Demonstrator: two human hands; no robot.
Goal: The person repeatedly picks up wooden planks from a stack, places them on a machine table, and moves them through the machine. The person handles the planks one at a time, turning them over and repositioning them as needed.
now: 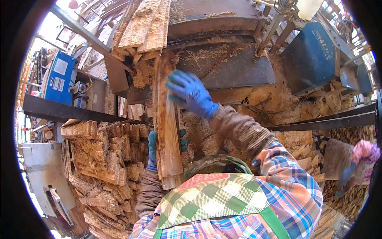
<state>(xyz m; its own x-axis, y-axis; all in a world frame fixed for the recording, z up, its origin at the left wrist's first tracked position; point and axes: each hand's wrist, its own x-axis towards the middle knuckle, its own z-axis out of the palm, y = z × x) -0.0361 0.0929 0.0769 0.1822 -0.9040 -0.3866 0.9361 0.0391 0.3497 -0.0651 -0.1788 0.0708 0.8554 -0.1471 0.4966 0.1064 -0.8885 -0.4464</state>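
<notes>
A long rough wooden board [169, 149], perhaps more than one piece stacked, runs from my body to the dark metal machine table [227, 65]. My left hand [152, 148], in a blue-green glove, grips the board from beneath, its fingertips showing along the right edge. My right hand [191, 93], in a blue glove and slightly blurred, is at the board's right edge further along. Its fingers are stretched out and apart, not wrapped round anything. Whether its palm touches the wood, I cannot tell.
Bark-edged boards [145, 26] lie on the machine at the far left. A tall stack of rough planks [105, 151] stands at left. Blue metal housings [312, 57] flank the machine, and a dark rail [330, 121] crosses at right. Another person [364, 153] is at far right.
</notes>
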